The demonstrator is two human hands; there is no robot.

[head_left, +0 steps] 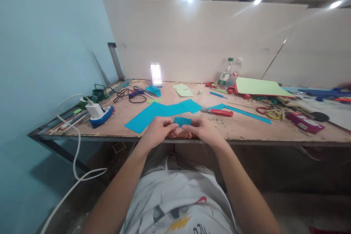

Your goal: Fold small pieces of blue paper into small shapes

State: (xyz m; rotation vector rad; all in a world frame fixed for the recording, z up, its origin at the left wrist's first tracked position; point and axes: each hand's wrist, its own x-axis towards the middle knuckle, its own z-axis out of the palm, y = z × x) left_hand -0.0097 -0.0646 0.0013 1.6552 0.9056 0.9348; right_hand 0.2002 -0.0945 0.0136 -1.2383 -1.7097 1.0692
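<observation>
Between my two hands, at the table's front edge, is a small piece of blue paper (182, 121). My left hand (159, 130) pinches its left end between thumb and fingers. The right end is pinched the same way by my right hand (202, 130). Just beyond my hands lie larger blue paper sheets (149, 115), flat on the table. A red utility knife (221, 112) rests to the right of them, close to a long blue strip (248, 114). Whether the held piece is folded, I cannot tell.
A blue power strip (102, 117) with a white charger (93, 109) stands at the left. Further back are a lit phone (156, 74), pale green papers (184, 90) and plastic bottles (224, 75). On the right are a green sheet (261, 87) and a purple pack (305, 123).
</observation>
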